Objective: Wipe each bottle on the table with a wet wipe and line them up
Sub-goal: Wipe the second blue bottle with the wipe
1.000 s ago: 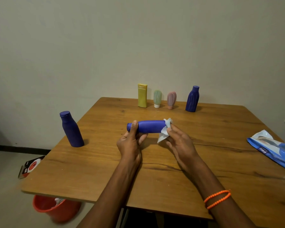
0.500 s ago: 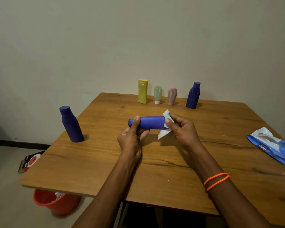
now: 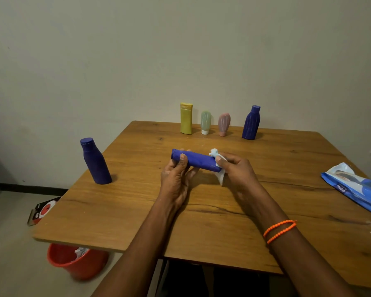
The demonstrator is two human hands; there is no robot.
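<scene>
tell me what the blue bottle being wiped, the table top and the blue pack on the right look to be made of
Blue bottle: likely plastic, matte; even colour, no sharp glints.
Table top: wood or wood-look laminate, satin; grain lines and knots show.
Blue pack: soft plastic film, glossy; crinkled with bright highlights.

Dim, soft light (edges warped)

Bare table (image 3: pixel 201 221) is lying open between the hands and the near edge. At the far edge, a yellow bottle (image 3: pixel 186 118), green tube (image 3: pixel 205 122), pink tube (image 3: pixel 224 124) and ribbed blue bottle (image 3: pixel 251 122) are standing in a row, blocking that side. A blue bottle (image 3: pixel 95 161) is guarding the left edge, a wipes pack (image 3: pixel 356 187) the right.
</scene>
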